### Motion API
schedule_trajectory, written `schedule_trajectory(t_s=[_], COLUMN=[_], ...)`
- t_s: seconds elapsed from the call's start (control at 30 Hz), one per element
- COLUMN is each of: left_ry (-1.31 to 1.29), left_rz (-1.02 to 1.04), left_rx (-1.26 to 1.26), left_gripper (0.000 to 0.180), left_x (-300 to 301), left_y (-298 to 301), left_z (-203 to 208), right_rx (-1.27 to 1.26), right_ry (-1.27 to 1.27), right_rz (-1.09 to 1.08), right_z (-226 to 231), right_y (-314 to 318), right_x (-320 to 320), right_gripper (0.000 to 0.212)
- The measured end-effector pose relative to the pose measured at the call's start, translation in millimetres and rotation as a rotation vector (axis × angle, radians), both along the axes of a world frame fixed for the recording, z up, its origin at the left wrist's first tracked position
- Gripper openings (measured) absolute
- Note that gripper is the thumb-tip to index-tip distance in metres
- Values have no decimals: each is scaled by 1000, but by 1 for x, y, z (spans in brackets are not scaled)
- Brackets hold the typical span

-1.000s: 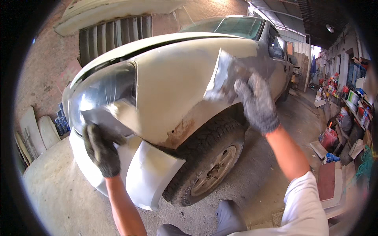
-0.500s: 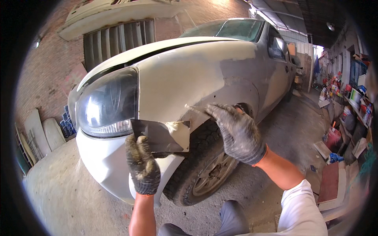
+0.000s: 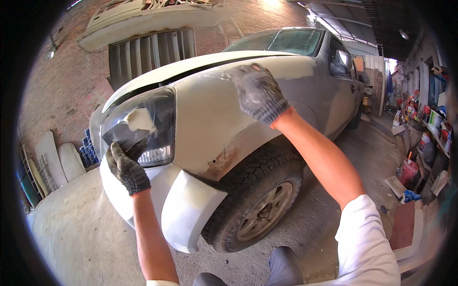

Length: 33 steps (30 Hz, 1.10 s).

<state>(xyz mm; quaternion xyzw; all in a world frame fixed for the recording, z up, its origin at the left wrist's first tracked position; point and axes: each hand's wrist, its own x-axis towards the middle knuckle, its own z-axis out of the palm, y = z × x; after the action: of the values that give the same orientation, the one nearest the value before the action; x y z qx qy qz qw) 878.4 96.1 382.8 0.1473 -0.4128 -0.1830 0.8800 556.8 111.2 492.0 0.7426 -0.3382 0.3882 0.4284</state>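
Observation:
My left hand (image 3: 127, 167), in a dark knit glove, grips a dark flat putty board (image 3: 116, 136) in front of the headlight (image 3: 162, 107). A lump of cream-coloured putty (image 3: 139, 119) sits on the board. Up near the hood edge, my gloved right hand (image 3: 259, 93) is closed around a thin putty spreader (image 3: 215, 76), mostly hidden by the fingers. The spreader lies at the upper part of the front fender (image 3: 200, 124), whose surface is beige with grey patches. A brownish bare patch shows low on the fender beside the wheel arch.
Below the fender stand the front wheel (image 3: 265, 209) and a white bumper corner (image 3: 188, 209). Cluttered shelves (image 3: 434, 128) and a red bucket (image 3: 409, 170) line the right side. Panels (image 3: 47, 155) lean on the brick wall at left.
My right hand has moved up from the wheel arch to the upper fender with the spreader. My left hand has carried the board left and up, before the headlight.

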Motion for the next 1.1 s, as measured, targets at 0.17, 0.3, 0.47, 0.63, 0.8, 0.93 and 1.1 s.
schedule_trajectory(t_s=[0.17, 0.3, 0.47, 0.63, 0.8, 0.93, 1.1], left_ry=[193, 164, 101, 70, 51, 39, 49], left_rz=[-20, -1, 19, 13, 29, 50, 26], left_rx=[39, 52, 38, 51, 45, 36, 41], left_gripper=[27, 31, 31, 30, 30, 31, 30], left_x=[18, 16, 14, 15, 17, 15, 11], left_y=[-21, -24, -23, -23, -26, -25, -19], left_z=[-13, -23, -21, -23, -26, -25, -23], right_rx=[-26, -129, -51, -228, -167, -80, -175], right_ry=[60, 64, 163, 65, 103, 151, 78], right_rz=[-104, -53, -32, -15, -108, 13, 0], right_z=[6, -34, -52, 6, -4, -24, 6], right_y=[-48, -46, -24, -46, -62, -49, -48], right_x=[17, 27, 10, -4, 13, 11, 7], right_gripper=[41, 42, 39, 33, 30, 33, 36])
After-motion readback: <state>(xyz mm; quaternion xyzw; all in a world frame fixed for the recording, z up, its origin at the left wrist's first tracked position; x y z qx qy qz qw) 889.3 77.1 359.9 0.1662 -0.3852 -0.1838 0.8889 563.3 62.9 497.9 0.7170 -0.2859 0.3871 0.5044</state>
